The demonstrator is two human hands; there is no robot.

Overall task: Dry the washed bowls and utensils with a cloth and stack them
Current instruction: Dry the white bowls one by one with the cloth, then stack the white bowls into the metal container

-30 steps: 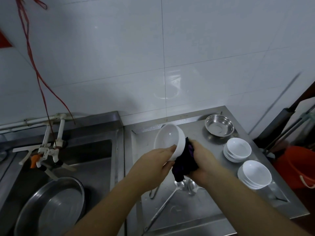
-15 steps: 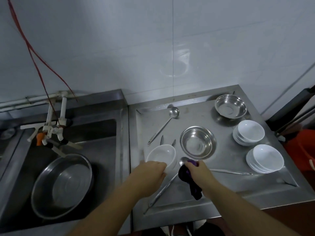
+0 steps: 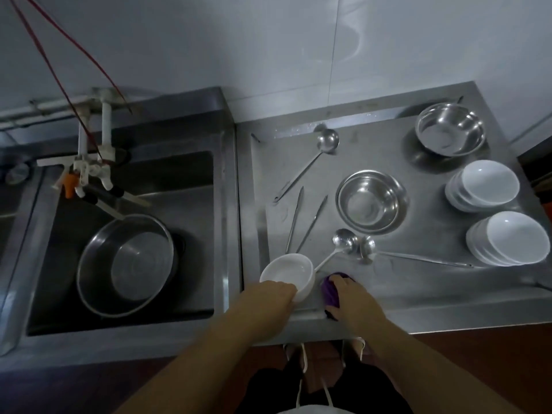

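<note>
white ceramic bowl (image 3: 287, 272) standing upright at the near edge of the steel counter (image 3: 424, 291), gripped at its 6 o'clock rim by the left hand (image 3: 268, 297), whose fingers curl over that rim. at the bowl's 3 o'clock, just beside it, the right hand (image 3: 352, 297) lies over a purple cloth (image 3: 330, 291), fingers curled around the bunched fabric, which presses on the counter. a steel ladle (image 3: 343, 241) lies at the bowl's 1 o'clock, its handle running down between bowl and cloth; a second ladle (image 3: 369, 249) lies just beside it, and a third (image 3: 327, 140) at 12 o'clock. a steel bowl (image 3: 372, 202) sits mid-counter, another (image 3: 451, 129) at the far corner. two stacks of white bowls (image 3: 484, 185) (image 3: 510, 239) stand along the 3 o'clock edge. at 9 o'clock, a sink (image 3: 191, 174) holds a steel basin (image 3: 127, 264) beneath a white tap (image 3: 89, 162); white tiled wall (image 3: 239, 40) behind.
</note>
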